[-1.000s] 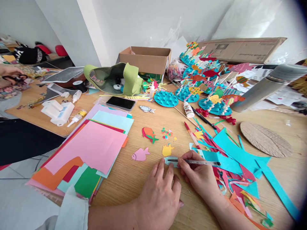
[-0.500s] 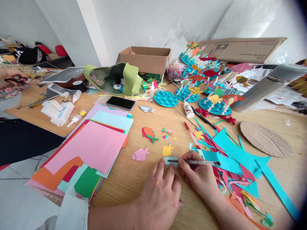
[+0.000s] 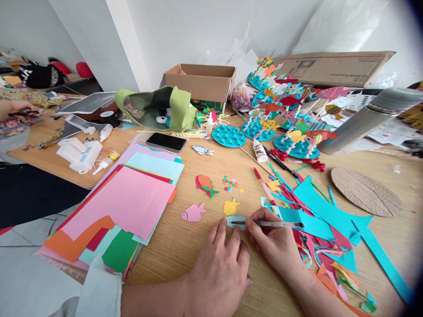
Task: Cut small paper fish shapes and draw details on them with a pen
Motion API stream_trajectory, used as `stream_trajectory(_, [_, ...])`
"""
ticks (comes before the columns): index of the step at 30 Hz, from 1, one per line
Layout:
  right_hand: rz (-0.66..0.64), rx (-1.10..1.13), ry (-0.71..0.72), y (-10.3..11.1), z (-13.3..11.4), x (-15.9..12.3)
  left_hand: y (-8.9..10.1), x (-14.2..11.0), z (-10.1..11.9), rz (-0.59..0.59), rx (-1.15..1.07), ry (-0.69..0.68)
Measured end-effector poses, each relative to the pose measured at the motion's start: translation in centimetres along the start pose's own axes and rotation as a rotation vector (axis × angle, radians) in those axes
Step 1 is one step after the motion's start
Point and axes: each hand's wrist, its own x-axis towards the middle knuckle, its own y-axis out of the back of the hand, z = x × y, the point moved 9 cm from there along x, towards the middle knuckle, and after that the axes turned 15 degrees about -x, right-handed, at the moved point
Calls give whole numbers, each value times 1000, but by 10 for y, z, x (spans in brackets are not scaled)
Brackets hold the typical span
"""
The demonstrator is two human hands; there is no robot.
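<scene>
My right hand (image 3: pixel 272 240) grips a clear-barrelled pen (image 3: pixel 277 224), its tip on a small light blue paper fish (image 3: pixel 238 219). Fingertips of my left hand (image 3: pixel 220 259) press at the fish's lower left edge; that hand lies flat on the table with its fingers stretched out. Part of the fish is covered by my fingers. Just beyond it lies a yellow paper cutout (image 3: pixel 230 206), and to the left a pink paper fish (image 3: pixel 193 213) with drawn lines. Farther back are stacked orange, red and green paper fish (image 3: pixel 205 185) beside small paper dots (image 3: pixel 228 183).
Coloured paper sheets (image 3: pixel 122 198) are piled at left, near a phone (image 3: pixel 166 142). Paper scraps (image 3: pixel 324 215) spread over the right side, with a cardboard oval (image 3: pixel 365 191) and a steel flask (image 3: pixel 366 123) behind. A co-worker's hand (image 3: pixel 21 106) shows at far left.
My hands, the pen and the paper fish look almost unmoved. At far left, the co-worker's hand has shifted slightly.
</scene>
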Motion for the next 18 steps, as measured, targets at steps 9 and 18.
stream_trajectory(9, [-10,2,4,-1,-2,1,0,0,-1,20,12,-9])
stream_trajectory(18, [-14,11,22,-1,-9,2,0,0,0,31,26,-18])
